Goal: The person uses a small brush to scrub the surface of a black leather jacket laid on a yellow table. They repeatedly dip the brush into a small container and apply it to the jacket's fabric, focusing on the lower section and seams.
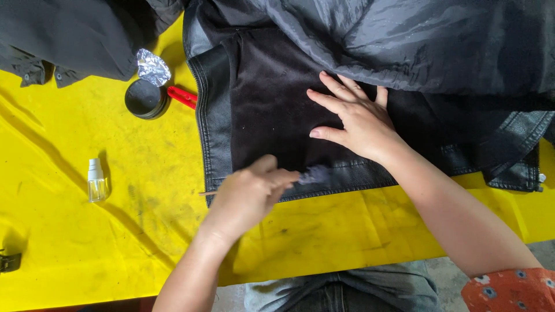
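Note:
A black jacket (260,98) lies opened out on a yellow table (87,242), its dark velvety lining up and a leather-like hem with a zipper along the left and lower edges. My right hand (352,118) presses flat on the lining, fingers spread. My left hand (251,190) is closed on a thin brush whose blurred grey tip (315,173) touches the lower hem; the handle end pokes out at the left.
A round black tin (144,99) with a peeled foil lid (153,67) and a red object (182,96) sit left of the jacket. A small clear spray bottle (97,182) stands farther left. Another dark garment (69,34) lies top left.

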